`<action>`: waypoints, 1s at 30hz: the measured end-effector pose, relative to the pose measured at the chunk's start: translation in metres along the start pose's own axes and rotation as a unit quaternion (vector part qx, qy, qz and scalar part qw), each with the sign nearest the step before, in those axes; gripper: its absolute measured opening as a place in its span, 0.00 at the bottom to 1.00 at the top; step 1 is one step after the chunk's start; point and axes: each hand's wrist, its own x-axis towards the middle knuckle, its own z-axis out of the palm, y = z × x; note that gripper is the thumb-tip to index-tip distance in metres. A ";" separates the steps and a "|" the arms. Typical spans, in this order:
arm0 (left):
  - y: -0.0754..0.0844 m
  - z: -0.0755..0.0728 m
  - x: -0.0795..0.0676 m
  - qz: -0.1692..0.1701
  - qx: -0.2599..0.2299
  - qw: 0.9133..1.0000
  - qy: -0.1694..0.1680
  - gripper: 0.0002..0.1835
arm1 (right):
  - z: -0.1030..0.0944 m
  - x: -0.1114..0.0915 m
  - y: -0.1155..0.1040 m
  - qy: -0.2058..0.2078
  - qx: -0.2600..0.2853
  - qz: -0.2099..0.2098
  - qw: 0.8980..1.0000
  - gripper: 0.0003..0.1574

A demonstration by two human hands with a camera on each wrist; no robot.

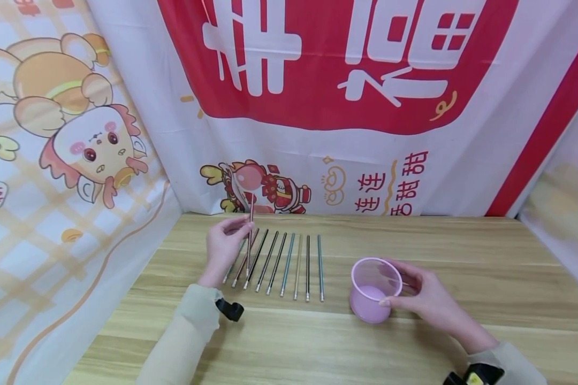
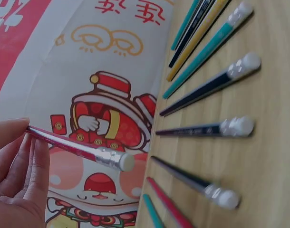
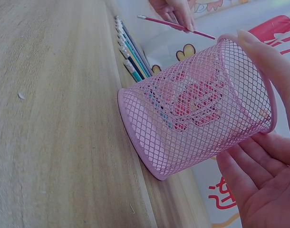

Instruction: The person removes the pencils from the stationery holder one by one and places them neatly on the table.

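A red pencil [image 2: 83,148] with a white eraser is pinched between the thumb and fingers of my left hand [image 1: 225,243], its eraser end pointing down above the row. Below that hand several pencils [image 1: 289,262] in black, teal, yellow and red lie side by side on the table, eraser ends toward me. My right hand [image 1: 426,294] grips a pink mesh pencil cup [image 1: 373,310] near its rim, thumb on the near side and fingers around the far side. The cup stands upright on the table, and no pencils show inside it.
The wooden table [image 1: 289,342] ends at a white and red printed cloth [image 1: 313,160] hanging behind it. Another printed cloth [image 1: 77,133] hangs along the left side. Black straps with small cameras [image 1: 229,309] sit on both wrists.
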 end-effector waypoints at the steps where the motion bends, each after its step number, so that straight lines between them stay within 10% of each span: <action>1: 0.000 -0.002 0.003 0.006 0.002 1.000 0.001 0.14 | 0.000 0.000 0.000 0.000 0.001 -0.002 1.000 0.50; 9: -0.001 -0.018 0.027 0.036 0.050 0.998 0.019 0.12 | 0.000 0.000 0.002 -0.002 0.006 0.005 1.000 0.51; 30: -0.043 -0.046 0.054 -0.020 0.201 0.979 -0.009 0.13 | 0.000 -0.001 0.000 -0.001 0.014 -0.004 1.000 0.50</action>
